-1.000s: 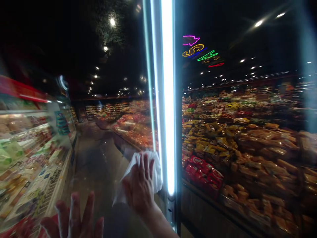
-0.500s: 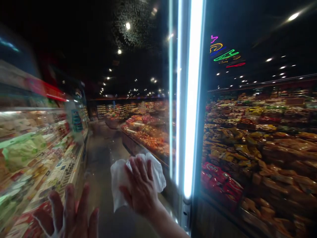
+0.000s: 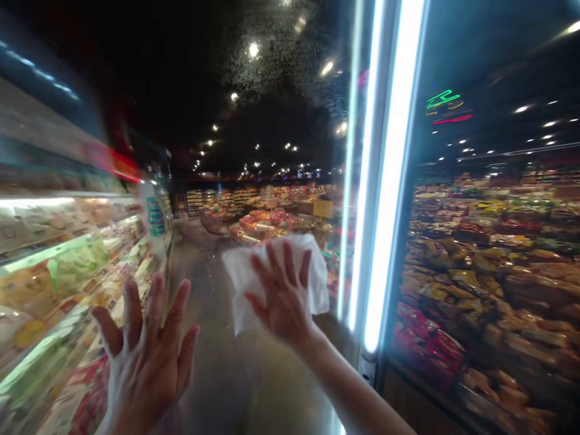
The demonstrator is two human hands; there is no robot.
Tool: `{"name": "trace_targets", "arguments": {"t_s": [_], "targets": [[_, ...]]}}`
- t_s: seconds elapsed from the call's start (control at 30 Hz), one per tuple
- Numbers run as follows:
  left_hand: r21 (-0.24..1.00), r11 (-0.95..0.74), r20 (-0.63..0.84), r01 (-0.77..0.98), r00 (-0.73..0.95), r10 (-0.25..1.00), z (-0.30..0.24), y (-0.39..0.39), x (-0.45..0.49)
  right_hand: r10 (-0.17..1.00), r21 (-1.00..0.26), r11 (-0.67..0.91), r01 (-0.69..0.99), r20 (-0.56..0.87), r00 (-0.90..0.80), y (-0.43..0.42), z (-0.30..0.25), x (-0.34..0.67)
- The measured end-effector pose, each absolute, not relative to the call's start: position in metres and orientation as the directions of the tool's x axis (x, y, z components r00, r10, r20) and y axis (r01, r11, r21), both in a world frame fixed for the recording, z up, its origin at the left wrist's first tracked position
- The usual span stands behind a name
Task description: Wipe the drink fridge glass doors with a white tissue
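Note:
A thin white cloth [image 3: 232, 269] lies spread against an upright glass pane, in the middle of the view. My right hand [image 3: 287, 305] presses flat on it with fingers apart, holding it to the glass; part of the cloth is hidden behind the fingers and palm. At the lower left my left hand [image 3: 147, 356] is raised with its fingers spread and holds nothing. Whether its palm touches the glass I cannot tell. Just right of the cloth runs a bright upright light tube [image 3: 394, 175] along the pane's edge.
On the left, lit shelves [image 3: 67, 241] hold packaged goods, blurred. To the right lie heaps of bagged goods [image 3: 498, 290]. Between them a grey floor [image 3: 194, 284] shows through or in the glass. Droplets or haze [image 3: 267, 66] mark the upper pane.
My right hand and the cloth have moved up across the glass. My left hand has risen further into view. The light tube and the surroundings have shifted right in the picture.

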State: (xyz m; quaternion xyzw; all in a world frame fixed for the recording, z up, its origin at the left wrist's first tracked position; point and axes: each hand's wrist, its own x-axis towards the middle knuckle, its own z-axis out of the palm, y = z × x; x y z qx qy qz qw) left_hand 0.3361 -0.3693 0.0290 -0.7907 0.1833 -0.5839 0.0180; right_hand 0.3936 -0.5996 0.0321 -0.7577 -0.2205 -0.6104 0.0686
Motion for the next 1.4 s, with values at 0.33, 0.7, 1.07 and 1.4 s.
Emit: {"name": "trace_targets", "arguments": {"t_s": [0.33, 0.7, 1.07, 1.4], "targets": [[-0.202, -0.942, 0.913, -0.267, 0.297, -0.28, 0.047, -0.326, 0.326, 0.348, 0.255, -0.859, 0.443, 0.927, 0.142, -0.521, 0.024, 0.379], [-0.112, -0.971, 0.93, -0.21, 0.322, -0.177, 0.034, -0.252, 0.304, 0.292, 0.202, -0.864, 0.461, 0.947, 0.131, -0.453, 0.031, 0.367], [-0.078, -0.979, 0.952, -0.19, 0.277, -0.13, 0.034, -0.198, 0.298, 0.238, 0.153, -0.866, 0.476, 0.963, 0.124, -0.396, 0.063, 0.359], [-0.074, -0.985, 0.956, -0.157, 0.27, -0.115, 0.048, -0.143, 0.287, 0.112, 0.048, -0.89, 0.454, 0.987, 0.115, -0.364, 0.113, 0.357]]}}
